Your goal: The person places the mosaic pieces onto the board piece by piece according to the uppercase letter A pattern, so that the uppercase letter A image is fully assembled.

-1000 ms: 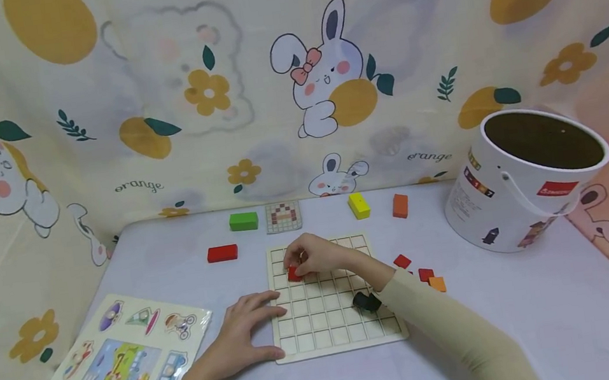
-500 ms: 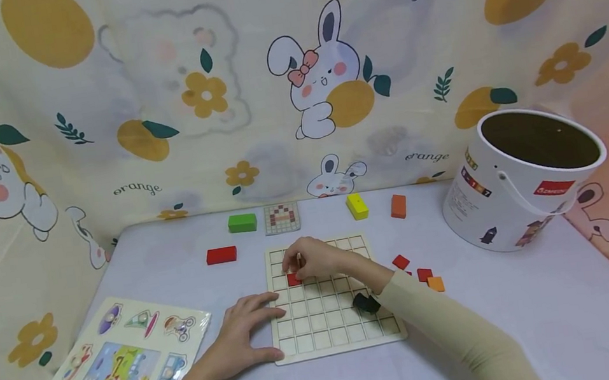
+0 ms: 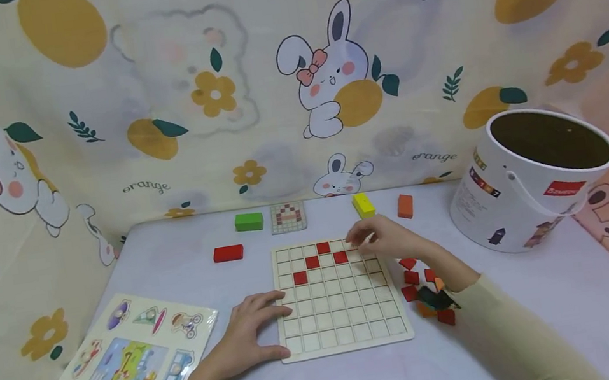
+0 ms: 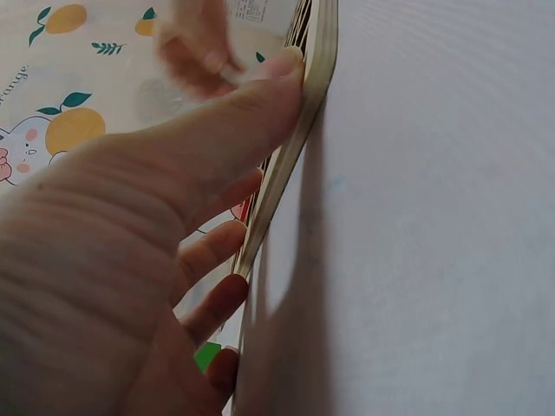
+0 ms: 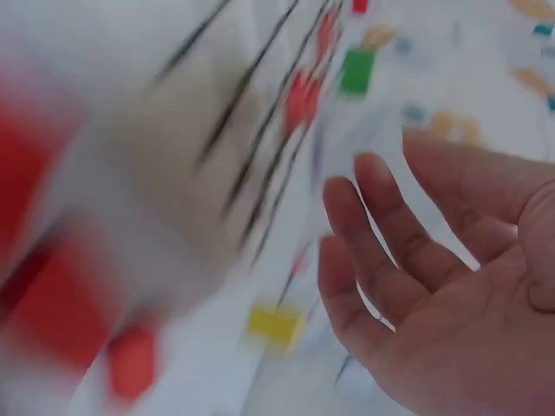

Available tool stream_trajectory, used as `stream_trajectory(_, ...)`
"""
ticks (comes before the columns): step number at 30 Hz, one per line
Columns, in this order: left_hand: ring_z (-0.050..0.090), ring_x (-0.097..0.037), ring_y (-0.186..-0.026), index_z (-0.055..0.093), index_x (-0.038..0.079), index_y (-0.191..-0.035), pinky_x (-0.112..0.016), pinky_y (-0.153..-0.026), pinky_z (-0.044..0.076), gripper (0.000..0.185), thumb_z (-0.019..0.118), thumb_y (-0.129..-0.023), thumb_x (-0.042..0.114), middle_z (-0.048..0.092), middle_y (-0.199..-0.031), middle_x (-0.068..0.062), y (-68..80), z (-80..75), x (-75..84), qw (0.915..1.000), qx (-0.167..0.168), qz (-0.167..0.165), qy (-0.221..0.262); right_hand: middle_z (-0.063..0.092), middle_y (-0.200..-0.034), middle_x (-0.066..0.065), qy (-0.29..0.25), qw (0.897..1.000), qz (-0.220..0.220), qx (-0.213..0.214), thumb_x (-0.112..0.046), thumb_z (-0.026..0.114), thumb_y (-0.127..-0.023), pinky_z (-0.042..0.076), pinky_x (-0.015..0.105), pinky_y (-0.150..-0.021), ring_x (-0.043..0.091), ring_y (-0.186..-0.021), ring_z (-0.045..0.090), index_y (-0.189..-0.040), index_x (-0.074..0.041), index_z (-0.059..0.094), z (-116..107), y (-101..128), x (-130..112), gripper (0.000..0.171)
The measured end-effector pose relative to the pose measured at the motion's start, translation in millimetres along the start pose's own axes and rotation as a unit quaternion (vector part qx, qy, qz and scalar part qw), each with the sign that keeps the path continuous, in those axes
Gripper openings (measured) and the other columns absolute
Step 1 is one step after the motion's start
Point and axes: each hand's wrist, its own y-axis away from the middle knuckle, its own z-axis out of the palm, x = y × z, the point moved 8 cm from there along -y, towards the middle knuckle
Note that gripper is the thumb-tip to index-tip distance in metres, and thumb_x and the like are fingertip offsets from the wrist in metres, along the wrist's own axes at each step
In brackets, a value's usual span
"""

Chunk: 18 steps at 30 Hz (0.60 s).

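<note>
While the left hand [image 3: 244, 329] steadies the grid board [image 3: 345, 319] by its left edge, thumb and fingers spread apart along the rim, the right hand [image 3: 390, 238] hangs over the far right corner, its fingers loosely bent, thumb apart, holding nothing. Four red tiles [image 3: 323, 248] sit in cells of the board's far half; loose red tiles [image 3: 411, 277] and orange tiles [image 3: 426, 310] lie just right of the board, near the right sleeve [image 3: 522, 328]. The likeliest trouble is that sleeve, or the dark device [image 3: 437, 298] at its cuff, dragging through the loose tiles if the arm drops, scattering them. A push from the left hand could slide the board and jolt any badly seated tile; how snugly they sit cannot be told.
</note>
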Motion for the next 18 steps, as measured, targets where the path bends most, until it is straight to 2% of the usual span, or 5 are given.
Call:
stream_trajectory(3, 0.036, -0.028, -0.139, 0.067, 0.024, -0.126, -0.06, -0.108, 0.025, 0.064, 0.084, -0.072, 0.051, 0.047, -0.15, 0.0, 0.4, -0.4, 0.4, 1.0, 0.0, -0.002, -0.001, 0.067, -0.109, 0.012, 0.012, 0.998, 0.059, -0.006, 0.0, 0.065, -0.091, 0.053, 0.04, -0.088, 0.026, -0.1, 0.058, -0.115, 0.0, 0.067, -15, 29, 32, 0.025)
stream_trajectory(6, 0.036, -0.029, -0.139, 0.067, 0.023, -0.126, -0.06, -0.107, 0.025, 0.064, 0.084, -0.072, 0.052, 0.047, -0.15, 0.0, -0.1, 0.6, 1.3, 1.0, -0.004, -0.003, -0.003, 0.066, -0.109, 0.01, 0.015, 0.996, 0.089, -0.01, 0.0, 0.069, -0.088, 0.053, 0.033, -0.084, 0.027, -0.099, 0.055, -0.115, -0.001, 0.068, -23, 53, 57, 0.026)
stream_trajectory(9, 0.036, -0.029, -0.139, 0.067, 0.022, -0.126, -0.061, -0.107, 0.025, 0.064, 0.084, -0.071, 0.05, 0.047, -0.149, -0.001, 0.4, 0.1, 1.6, 1.0, -0.004, -0.003, -0.003, 0.065, -0.106, 0.007, 0.022, 0.996, 0.083, -0.013, 0.0, 0.072, -0.088, 0.052, 0.027, -0.081, 0.026, -0.096, 0.054, -0.113, -0.003, 0.068, -25, 64, 71, 0.026)
stream_trajectory(13, 0.036, -0.029, -0.139, 0.067, 0.022, -0.126, -0.061, -0.107, 0.024, 0.063, 0.085, -0.072, 0.049, 0.048, -0.149, 0.0, 0.1, -0.2, 2.1, 1.0, 0.0, 0.0, -0.005, 0.065, -0.103, 0.005, 0.025, 0.998, 0.061, -0.008, 0.0, 0.072, -0.088, 0.05, 0.024, -0.081, 0.025, -0.094, 0.054, -0.111, -0.003, 0.068, -26, 66, 77, 0.024)
stream_trajectory(18, 0.036, -0.029, -0.138, 0.067, 0.023, -0.126, -0.061, -0.107, 0.025, 0.063, 0.086, -0.071, 0.047, 0.048, -0.149, 0.0, -0.4, 0.0, 3.0, 1.0, 0.001, -0.001, -0.001, 0.064, -0.1, 0.005, 0.025, 0.997, 0.069, -0.004, 0.001, 0.071, -0.087, 0.05, 0.022, -0.08, 0.025, -0.093, 0.054, -0.111, -0.003, 0.068, -28, 68, 84, 0.024)
